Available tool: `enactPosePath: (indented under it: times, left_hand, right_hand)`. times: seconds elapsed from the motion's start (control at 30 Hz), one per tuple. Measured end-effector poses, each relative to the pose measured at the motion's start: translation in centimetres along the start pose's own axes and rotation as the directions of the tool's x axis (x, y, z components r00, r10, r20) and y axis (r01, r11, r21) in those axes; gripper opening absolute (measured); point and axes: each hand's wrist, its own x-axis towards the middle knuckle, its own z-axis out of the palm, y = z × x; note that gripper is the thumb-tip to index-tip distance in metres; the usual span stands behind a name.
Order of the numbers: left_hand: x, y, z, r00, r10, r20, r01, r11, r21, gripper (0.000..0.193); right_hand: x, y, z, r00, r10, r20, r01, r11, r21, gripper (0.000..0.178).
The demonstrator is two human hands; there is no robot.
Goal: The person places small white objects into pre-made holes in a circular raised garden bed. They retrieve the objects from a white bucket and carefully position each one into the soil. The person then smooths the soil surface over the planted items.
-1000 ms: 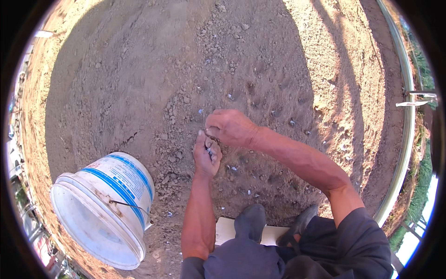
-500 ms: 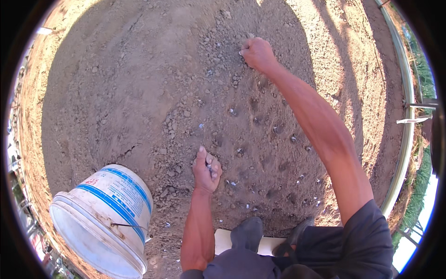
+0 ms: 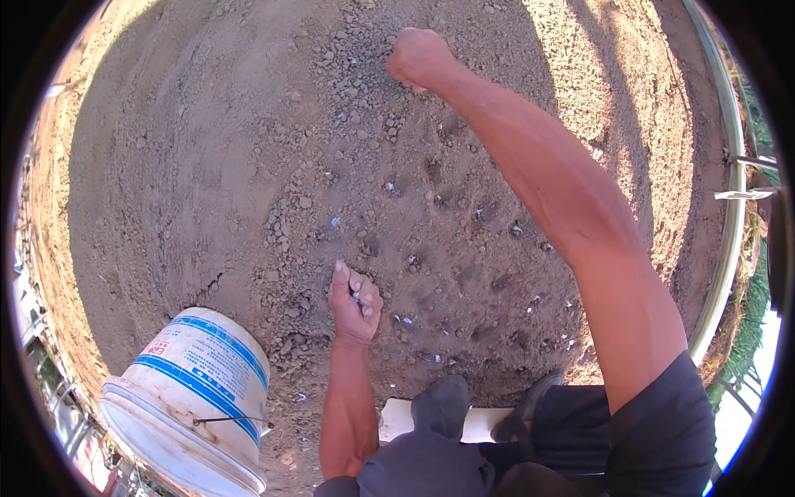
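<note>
My left hand is held palm up over the soil with its fingers curled around a few small whitish-grey pieces. Their exact kind is too small to tell. Farther out, my right hand is closed with its fingertips down at the loose brown soil; whatever it may pinch is hidden beneath it. Between the hands and my feet the soil has several shallow hollows, some with a small whitish bit in or beside them.
A white bucket with blue bands leans on the left, its wire handle hanging at the side. My dark shoes are beside a pale board at the bottom. A light pipe-like edge curves along the right.
My right hand has moved farther out and slightly left, still closed at the soil. The view has shifted a little; my left hand keeps its curled hold on the small pieces.
</note>
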Motion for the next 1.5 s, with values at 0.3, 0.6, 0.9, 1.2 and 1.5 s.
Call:
enactPosePath:
  times: [0.3,0.6,0.9,1.2,1.5]
  left_hand:
    - [-0.4,0.5,0.2,1.000,0.012,-0.004,-0.012,1.000,0.024,0.044]
    - [-0.1,-0.1,-0.2,1.000,-0.005,0.009,0.005,1.000,0.017,0.044]
    - [-0.5,0.4,-0.7,1.000,-0.002,-0.007,0.002,1.000,0.013,0.046]
    - [0.0,0.0,-0.8,0.999,0.052,0.014,-0.052,0.999,-0.016,0.056]
    - [0.3,-0.3,-0.6,0.988,0.076,0.134,-0.082,0.996,0.037,0.051]
  right_hand:
    - [0.7,1.7,-0.9,0.967,0.065,0.245,-0.147,0.931,0.334,0.016]
    - [0.0,1.2,1.0,0.963,-0.227,-0.147,0.196,0.961,-0.197,0.017]
    - [-2.2,-1.3,1.7,0.965,-0.256,-0.053,0.230,0.928,-0.293,0.020]
    - [-14.1,-1.0,4.3,0.875,-0.406,-0.265,0.451,0.882,0.137,0.016]
    - [-27.1,-6.6,9.5,0.690,-0.724,-0.007,0.724,0.689,0.028,0.020]
